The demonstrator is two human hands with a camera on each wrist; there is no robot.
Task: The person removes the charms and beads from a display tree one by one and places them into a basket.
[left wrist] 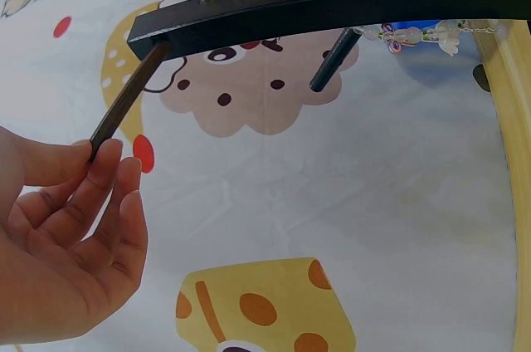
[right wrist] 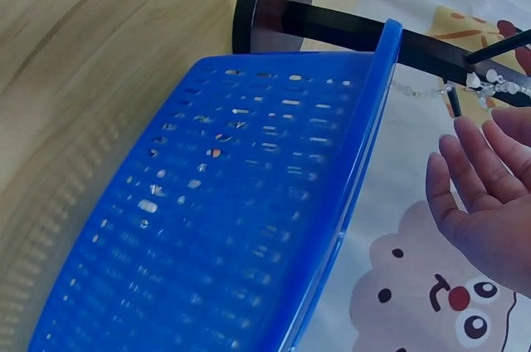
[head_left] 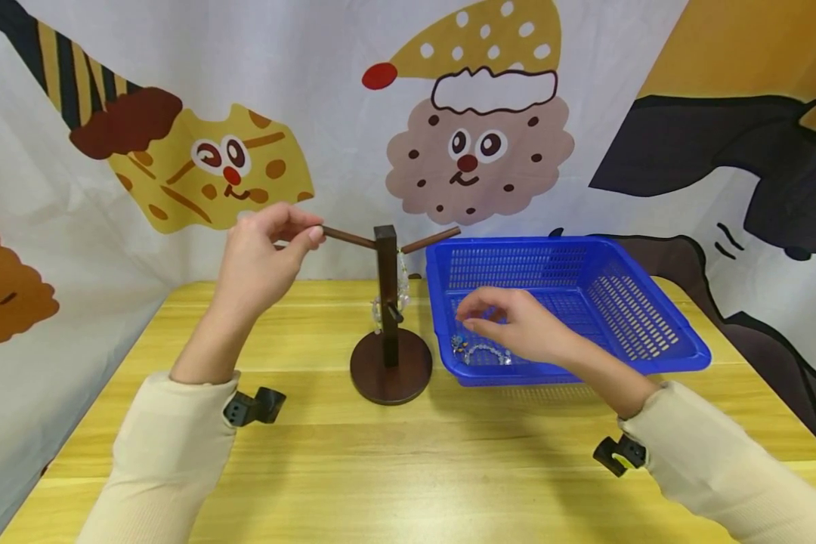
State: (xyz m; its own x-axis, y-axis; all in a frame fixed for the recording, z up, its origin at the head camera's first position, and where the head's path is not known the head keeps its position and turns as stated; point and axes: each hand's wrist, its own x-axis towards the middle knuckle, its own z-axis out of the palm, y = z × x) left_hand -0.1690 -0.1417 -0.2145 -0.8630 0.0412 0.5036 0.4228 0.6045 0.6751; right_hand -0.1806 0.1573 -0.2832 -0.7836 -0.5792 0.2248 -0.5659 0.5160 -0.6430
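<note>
My left hand (head_left: 265, 253) pinches the outer end of a thin wooden peg (head_left: 349, 238) between thumb and fingertips. That peg juts from the upper left of a dark brown jewelry stand (head_left: 386, 276) with a round base. Beaded bracelets (head_left: 403, 281) hang on the stand's other pegs; in the left wrist view one beaded strand (left wrist: 411, 35) has a small charm. Over the near left part of a blue basket (head_left: 629, 313) hovers my right hand (head_left: 517, 325), its fingers loosely bent around nothing. Below it, a clear-bead bracelet (head_left: 487, 350) lies in the basket beside a small blue-and-gold piece (head_left: 459, 344).
Stand and basket are side by side on a yellow wood-grain table (head_left: 353, 476). Close behind the table hangs a white cloth (head_left: 340, 75) printed with cartoon biscuits. The basket's raised rim (right wrist: 365, 136) comes near the stand's right side.
</note>
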